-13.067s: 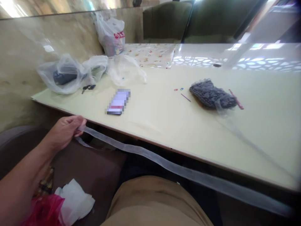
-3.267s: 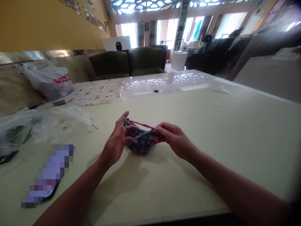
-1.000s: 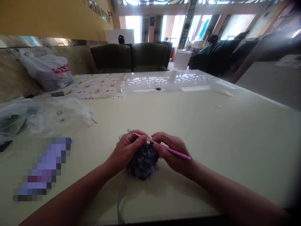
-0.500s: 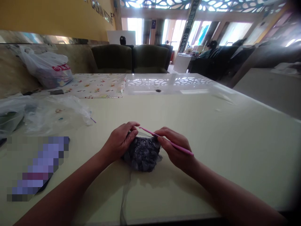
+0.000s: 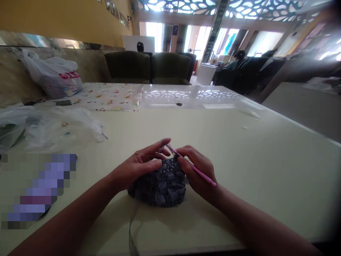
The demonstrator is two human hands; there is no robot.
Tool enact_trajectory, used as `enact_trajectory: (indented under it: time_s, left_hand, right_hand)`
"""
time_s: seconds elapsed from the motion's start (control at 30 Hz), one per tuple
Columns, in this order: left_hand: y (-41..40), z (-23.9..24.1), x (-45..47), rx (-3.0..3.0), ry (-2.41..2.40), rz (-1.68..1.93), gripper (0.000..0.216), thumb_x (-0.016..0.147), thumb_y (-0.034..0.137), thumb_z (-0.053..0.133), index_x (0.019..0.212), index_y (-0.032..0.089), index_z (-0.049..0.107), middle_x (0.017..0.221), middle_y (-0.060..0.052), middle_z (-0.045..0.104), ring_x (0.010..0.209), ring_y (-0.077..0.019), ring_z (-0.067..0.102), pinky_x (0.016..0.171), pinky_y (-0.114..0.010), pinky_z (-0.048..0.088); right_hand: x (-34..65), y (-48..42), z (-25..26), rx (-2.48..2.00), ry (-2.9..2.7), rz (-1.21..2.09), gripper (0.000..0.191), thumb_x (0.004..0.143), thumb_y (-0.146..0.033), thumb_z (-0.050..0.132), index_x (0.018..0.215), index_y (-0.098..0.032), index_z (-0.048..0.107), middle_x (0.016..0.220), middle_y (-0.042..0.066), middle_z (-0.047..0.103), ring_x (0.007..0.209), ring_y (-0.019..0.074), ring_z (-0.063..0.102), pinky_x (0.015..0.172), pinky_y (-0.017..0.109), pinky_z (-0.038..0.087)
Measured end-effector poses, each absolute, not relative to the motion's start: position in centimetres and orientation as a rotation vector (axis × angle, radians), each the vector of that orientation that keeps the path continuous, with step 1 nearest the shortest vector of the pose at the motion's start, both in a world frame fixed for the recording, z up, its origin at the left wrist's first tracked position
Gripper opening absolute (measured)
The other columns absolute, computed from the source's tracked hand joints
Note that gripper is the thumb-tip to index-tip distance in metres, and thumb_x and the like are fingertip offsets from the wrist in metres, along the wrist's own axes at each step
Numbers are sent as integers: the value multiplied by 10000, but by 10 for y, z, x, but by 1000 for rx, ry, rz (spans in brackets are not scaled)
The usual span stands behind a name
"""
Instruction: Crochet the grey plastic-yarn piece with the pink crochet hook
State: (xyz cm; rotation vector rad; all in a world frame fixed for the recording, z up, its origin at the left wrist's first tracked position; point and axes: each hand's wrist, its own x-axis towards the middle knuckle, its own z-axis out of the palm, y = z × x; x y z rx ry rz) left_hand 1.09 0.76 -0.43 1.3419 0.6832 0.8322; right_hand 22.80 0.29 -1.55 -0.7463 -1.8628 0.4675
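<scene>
Head view: over the table (image 5: 234, 156), soft-looking grey knitting (image 5: 166, 186), best held by its rim, is being pinched by the left hand (image 5: 135, 164); a pink hook (image 5: 201, 174) is being gripped by the right hand (image 5: 199, 161).

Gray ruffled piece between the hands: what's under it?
The pale tabletop shows around the gray ruffled piece, and a translucent ribbon trails from its lower left toward the near edge. Whatever lies directly beneath is covered.

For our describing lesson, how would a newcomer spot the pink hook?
On the pale table, find the dark ruffled piece. The right hand beside it grips the pink hook, whose end slants back toward the wrist. Slim and bright pink, it stands out from the dark ruffled piece.
</scene>
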Motion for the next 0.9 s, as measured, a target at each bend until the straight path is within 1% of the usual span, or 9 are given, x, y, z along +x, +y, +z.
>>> enact_trajectory:
  time_s: [0.1,0.23,0.37,0.47,0.53,0.6,0.7,0.8,0.9]
  left_hand:
    - [0,-4,23,1239,747,843,607,878,323,694,1426,474,479,1240,-1,619,1103,-183,560,982,-334,421]
    - [-8,-6,38,1012,829,1003,587,835,310,748,1388,377,564,988,5,656,894,-129,586,873,-279,439]
    - [-11,-6,41,900,858,1043,578,780,301,802,1332,296,629,813,34,591,736,-82,536,747,-234,426]
    - [-9,-3,35,917,787,976,625,749,253,823,1339,290,621,829,26,609,783,-104,570,786,-255,442]
    - [-4,1,28,956,753,911,671,735,213,824,1361,297,599,876,9,646,851,-134,602,837,-286,456]
    - [2,4,20,1016,745,852,673,726,187,816,1357,284,604,902,-8,672,868,-145,613,839,-293,462]
    - [10,8,7,1116,719,762,633,714,170,796,1321,255,638,873,-12,677,821,-141,608,793,-284,466]
    - [15,9,0,1181,687,714,635,712,162,783,1323,252,636,842,-7,667,803,-145,605,777,-288,465]
    - [14,8,1,1184,684,725,626,733,178,773,1338,244,623,857,-19,666,816,-156,608,780,-292,467]
  right_hand:
    - [226,1,-19,-800,-1837,238,119,951,-141,523,1003,-172,625,871,51,646,747,141,620,670,271,504]
    - [222,0,-25,-805,-1861,-123,140,908,-101,568,1026,-155,622,870,92,677,765,187,650,676,316,538]
    - [221,-1,-24,-700,-1911,-256,199,887,-82,588,1073,-147,612,874,98,692,798,202,669,762,362,578]
    - [225,-1,-20,-583,-1941,-74,218,895,-85,583,1091,-174,621,901,70,703,849,186,681,852,362,579]
    - [228,0,-15,-569,-1963,196,210,917,-91,558,1080,-191,645,936,58,708,860,162,686,799,301,579]
    - [232,1,-11,-570,-1997,478,210,945,-112,526,1069,-198,672,956,56,713,838,143,687,716,253,567]
    - [237,6,-4,-519,-2049,780,225,976,-166,494,1072,-186,696,955,66,726,827,148,690,708,263,559]
    - [241,10,1,-518,-2102,933,250,986,-191,474,1065,-169,710,962,77,740,854,164,691,741,286,551]
    - [243,11,2,-557,-2098,966,275,984,-193,450,1024,-160,720,931,73,741,829,163,683,727,286,538]
